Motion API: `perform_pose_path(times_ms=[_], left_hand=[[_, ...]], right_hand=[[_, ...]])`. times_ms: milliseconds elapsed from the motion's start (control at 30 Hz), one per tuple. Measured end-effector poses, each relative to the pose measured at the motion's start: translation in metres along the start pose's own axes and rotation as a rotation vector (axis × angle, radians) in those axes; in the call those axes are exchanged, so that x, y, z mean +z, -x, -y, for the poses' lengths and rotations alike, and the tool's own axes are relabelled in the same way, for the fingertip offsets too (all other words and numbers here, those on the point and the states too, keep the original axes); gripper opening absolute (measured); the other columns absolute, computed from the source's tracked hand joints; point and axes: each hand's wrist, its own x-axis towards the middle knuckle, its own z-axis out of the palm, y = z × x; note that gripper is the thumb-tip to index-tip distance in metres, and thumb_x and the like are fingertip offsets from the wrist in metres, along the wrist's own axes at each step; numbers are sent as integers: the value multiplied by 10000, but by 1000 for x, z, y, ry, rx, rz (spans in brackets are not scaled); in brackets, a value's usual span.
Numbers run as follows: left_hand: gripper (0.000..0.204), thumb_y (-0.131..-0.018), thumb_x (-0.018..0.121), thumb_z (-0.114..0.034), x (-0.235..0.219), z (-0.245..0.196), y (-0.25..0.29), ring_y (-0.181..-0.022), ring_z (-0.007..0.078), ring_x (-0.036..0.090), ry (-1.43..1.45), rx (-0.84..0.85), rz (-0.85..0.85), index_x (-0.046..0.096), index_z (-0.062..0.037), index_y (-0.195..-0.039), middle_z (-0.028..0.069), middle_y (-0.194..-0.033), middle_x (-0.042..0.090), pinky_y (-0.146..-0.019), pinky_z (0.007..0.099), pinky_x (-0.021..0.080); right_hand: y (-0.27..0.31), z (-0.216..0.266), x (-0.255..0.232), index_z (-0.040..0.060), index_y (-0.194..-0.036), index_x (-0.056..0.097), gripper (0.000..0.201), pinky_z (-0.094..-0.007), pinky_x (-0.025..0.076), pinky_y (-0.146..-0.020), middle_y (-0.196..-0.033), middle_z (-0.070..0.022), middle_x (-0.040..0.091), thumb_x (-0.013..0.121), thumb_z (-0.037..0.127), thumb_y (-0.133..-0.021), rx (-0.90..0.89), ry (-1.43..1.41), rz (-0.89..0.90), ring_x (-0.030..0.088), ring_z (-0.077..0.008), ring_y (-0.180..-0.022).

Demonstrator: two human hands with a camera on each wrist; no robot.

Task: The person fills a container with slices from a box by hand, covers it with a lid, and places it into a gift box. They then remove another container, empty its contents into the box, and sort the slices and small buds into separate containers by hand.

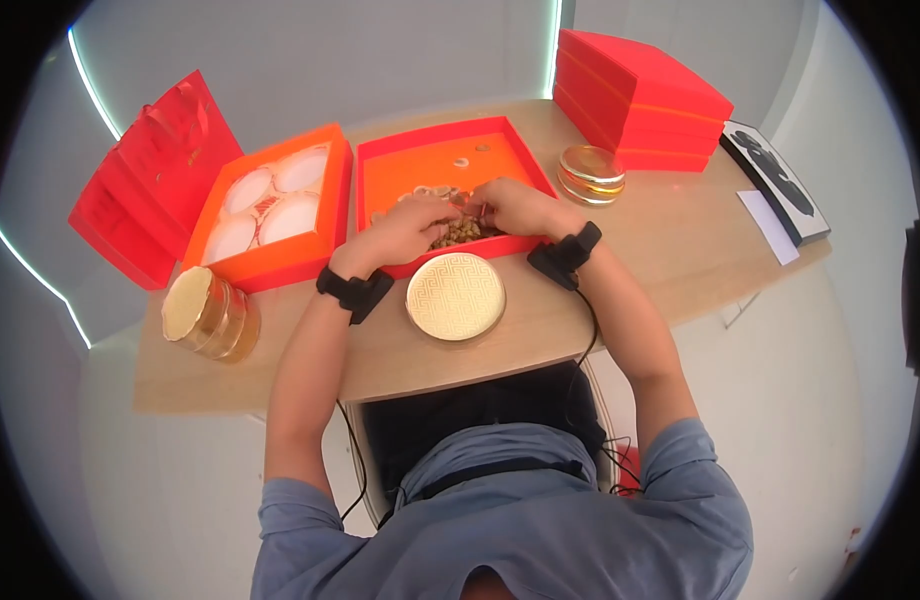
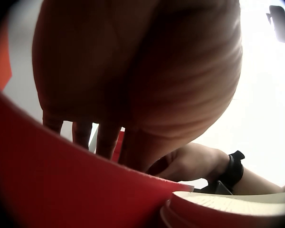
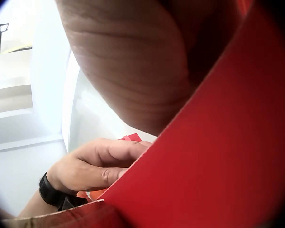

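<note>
Two hands [image 1: 467, 215] bent inward over the brown pieces [image 1: 460, 236] in the red box [image 1: 405, 165].

The left hand [image 1: 412, 224] and right hand [image 1: 521, 207] reach over the near wall, above the tin [image 1: 455, 297] in the head view, fingers dipped to the heap by that wall. The left fingers point down with gaps between; the wall hides their tips in the left wrist view, and most right fingers are hidden too, so how far each hand is closed, or whether it grips pieces, I cannot tell.
</note>
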Motion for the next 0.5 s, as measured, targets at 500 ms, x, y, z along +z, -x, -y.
perform_pose_path(times_ms=[500], left_hand=[[281,-788,747,-108,8,11,19,-775,255,598,-38,-84,-208,658,-5,-1035,144,-882,627,-698,362,490]], right_hand=[[5,-8,2,-22,-1040,673,286,-315,524,-725,-892,-113,668,723,-29,-759,-28,-7,18,636,-190,-798]])
